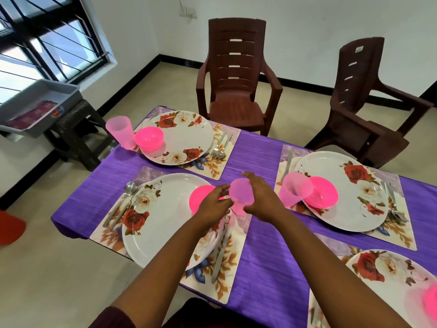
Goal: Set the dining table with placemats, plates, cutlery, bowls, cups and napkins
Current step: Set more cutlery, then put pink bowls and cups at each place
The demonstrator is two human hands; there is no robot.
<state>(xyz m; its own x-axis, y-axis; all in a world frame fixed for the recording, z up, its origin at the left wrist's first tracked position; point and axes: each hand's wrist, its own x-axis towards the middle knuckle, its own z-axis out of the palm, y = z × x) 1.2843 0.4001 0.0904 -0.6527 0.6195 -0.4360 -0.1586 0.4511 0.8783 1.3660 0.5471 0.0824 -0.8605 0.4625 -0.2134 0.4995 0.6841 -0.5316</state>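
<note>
My right hand (261, 197) grips a translucent pink cup (240, 194) above the top right corner of the near-left placemat (227, 263). My left hand (214, 202) touches the cup's left side with relaxed fingers. Behind that hand a pink bowl (197, 197) sits on the floral plate (163, 209). A spoon and fork (123, 202) lie left of the plate, a knife (221, 254) to its right. The other settings on the purple tablecloth (257, 152) carry plates, pink bowls, cups and cutlery.
Two brown plastic chairs (236, 74) stand beyond the table's far side. A grey tray (40, 105) with a purple packet rests on a dark stool (75, 133) at the left under the window. A red object (9, 226) lies on the floor at far left.
</note>
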